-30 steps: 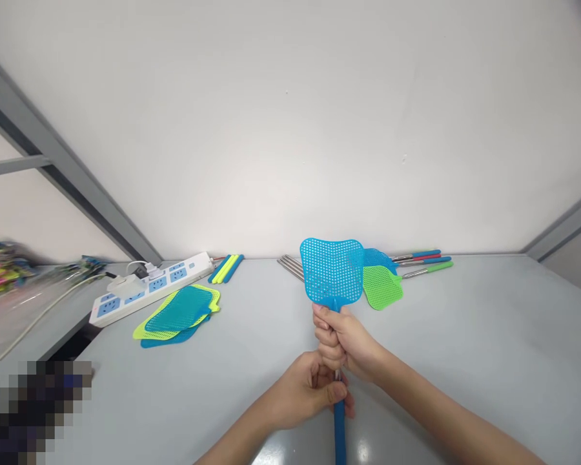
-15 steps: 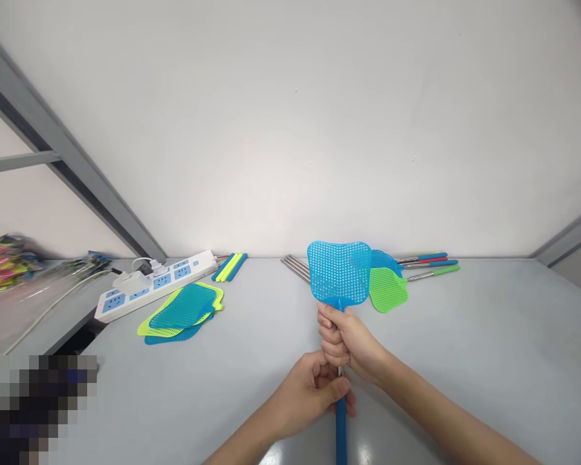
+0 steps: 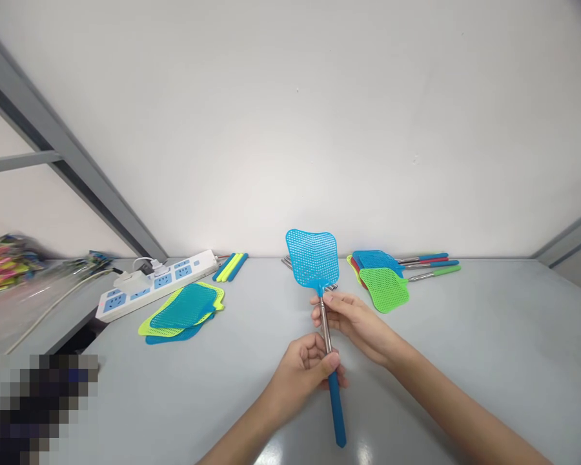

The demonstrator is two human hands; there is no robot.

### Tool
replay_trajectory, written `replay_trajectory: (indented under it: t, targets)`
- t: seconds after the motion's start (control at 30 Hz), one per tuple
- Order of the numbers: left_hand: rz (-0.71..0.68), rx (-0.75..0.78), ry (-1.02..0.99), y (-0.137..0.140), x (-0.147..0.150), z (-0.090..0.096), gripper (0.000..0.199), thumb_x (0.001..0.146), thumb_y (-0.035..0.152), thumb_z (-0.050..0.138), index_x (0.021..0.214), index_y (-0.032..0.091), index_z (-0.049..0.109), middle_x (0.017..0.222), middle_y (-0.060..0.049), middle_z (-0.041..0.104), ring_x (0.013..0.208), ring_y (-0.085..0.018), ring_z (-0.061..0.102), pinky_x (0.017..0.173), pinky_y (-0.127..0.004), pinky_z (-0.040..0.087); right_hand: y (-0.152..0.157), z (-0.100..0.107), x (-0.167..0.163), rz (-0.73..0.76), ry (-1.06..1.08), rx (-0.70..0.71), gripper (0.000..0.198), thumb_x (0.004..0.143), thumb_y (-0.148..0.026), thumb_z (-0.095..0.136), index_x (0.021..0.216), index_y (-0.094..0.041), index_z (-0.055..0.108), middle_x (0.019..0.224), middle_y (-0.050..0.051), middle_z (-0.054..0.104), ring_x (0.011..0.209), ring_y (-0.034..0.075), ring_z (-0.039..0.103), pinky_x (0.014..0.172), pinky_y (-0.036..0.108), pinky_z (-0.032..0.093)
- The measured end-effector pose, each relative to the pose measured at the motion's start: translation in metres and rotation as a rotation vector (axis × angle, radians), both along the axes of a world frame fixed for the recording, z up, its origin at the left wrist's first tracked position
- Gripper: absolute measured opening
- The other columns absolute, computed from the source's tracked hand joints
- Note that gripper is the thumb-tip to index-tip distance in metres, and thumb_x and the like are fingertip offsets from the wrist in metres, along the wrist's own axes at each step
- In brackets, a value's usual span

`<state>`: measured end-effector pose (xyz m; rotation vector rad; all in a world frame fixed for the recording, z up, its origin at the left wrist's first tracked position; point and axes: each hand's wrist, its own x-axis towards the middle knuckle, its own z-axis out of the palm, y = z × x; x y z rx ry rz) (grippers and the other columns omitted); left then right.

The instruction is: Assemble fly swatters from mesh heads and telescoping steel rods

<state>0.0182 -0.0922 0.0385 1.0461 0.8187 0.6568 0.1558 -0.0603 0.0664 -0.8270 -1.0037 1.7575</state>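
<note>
The blue swatter (image 3: pixel 314 263) has tipped toward the power strip (image 3: pixel 148 296); I hold it right of that strip, left hand (image 3: pixel 306 368) closed round the handle's top, right hand (image 3: pixel 352 321) loosened half-open at its neck, grip unclear.

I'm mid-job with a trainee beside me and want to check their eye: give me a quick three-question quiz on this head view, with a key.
1. Open question: Which hand is nearer the held blue fly-swatter head?
2. True or false: The power strip lies to the left of the bright green fly swatter in the view.
3. Fill in: The left hand holds the upper end of the blue ____, below the metal shaft.

Key:
1. The right hand.
2. True.
3. Handle.
</note>
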Motion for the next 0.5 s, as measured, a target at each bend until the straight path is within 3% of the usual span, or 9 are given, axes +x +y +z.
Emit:
replay_trajectory:
  t: [0.33,0.5]
  targets:
    - [0.028,-0.007,0.0,0.0016,-0.0003,0.0028,0.028,0.073,0.04,0.054,0.082,0.013,0.052,0.072,-0.005,0.062,0.063,-0.017,0.062,0.06,-0.029,0.047,0.0031,-0.0006,0.003,0.003,-0.056,-0.018,0.029,0.074,-0.039,0.052,0.086,-0.014,0.061,0.08,0.006,0.059,0.07,0.013,0.052,0.063,0.025,0.039]
    - [0.024,0.0,-0.032,0.0023,-0.0016,0.0018,0.033,0.081,0.044,0.037,0.088,0.014,0.049,0.074,-0.007,0.063,0.061,-0.018,0.062,0.064,-0.033,0.048,0.0031,-0.0044,0.0012,0.036,-0.068,-0.004,0.031,0.073,-0.042,0.052,0.083,-0.014,0.061,0.077,0.005,0.057,0.053,0.009,0.046,0.049,0.023,0.034]
